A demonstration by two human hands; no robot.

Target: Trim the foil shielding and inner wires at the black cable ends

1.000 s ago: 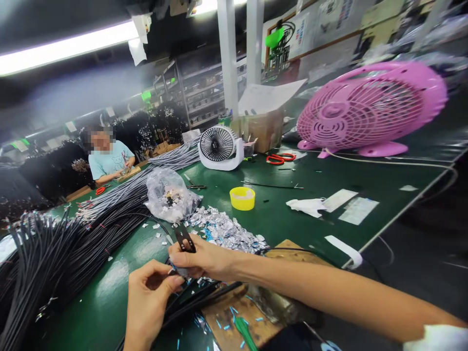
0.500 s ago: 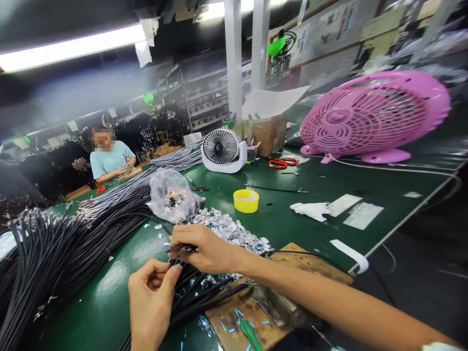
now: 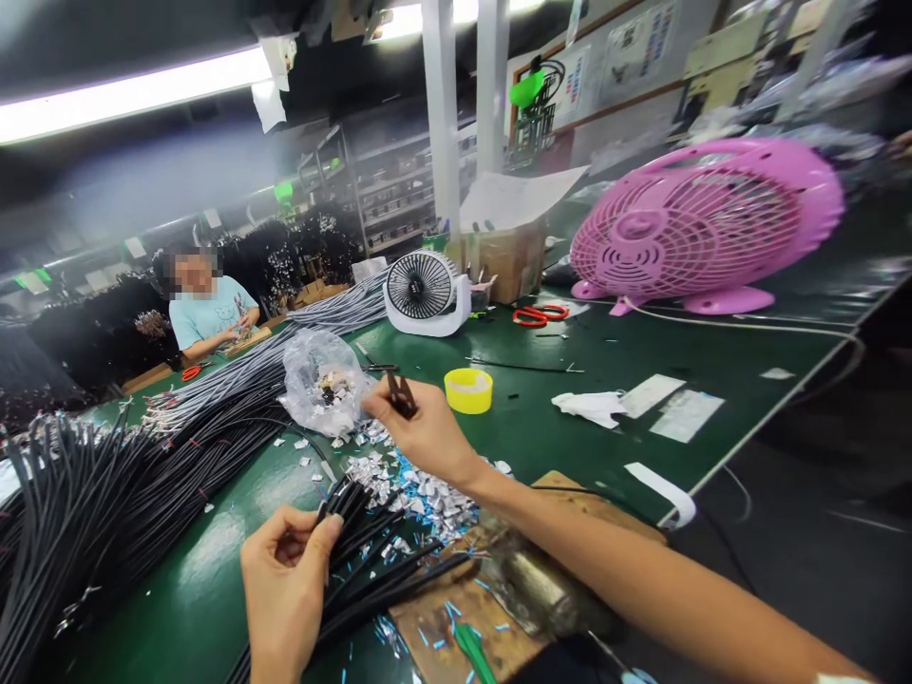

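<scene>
My left hand (image 3: 285, 579) pinches the ends of a bundle of black cables (image 3: 370, 570) low in the picture. My right hand (image 3: 420, 432) is raised over a heap of silver foil scraps (image 3: 420, 494), its fingers closed on small black snips (image 3: 401, 394). Just beyond the snips lies a clear plastic bag (image 3: 320, 380) with small parts in it. The cable bundle runs from my left hand across a wooden board (image 3: 456, 617) near the table's front.
Piles of black and grey cables (image 3: 106, 494) cover the green table (image 3: 570, 437) at the left. A yellow cup (image 3: 468, 389), small black fan (image 3: 424, 290), red scissors (image 3: 541, 313), cardboard box (image 3: 509, 252) and pink fan (image 3: 705, 223) stand farther back. Another person (image 3: 206, 309) sits at the far left.
My right hand has lifted away from my left hand and moved up toward the plastic bag, carrying the snips. My left hand keeps its grip on the cable ends.
</scene>
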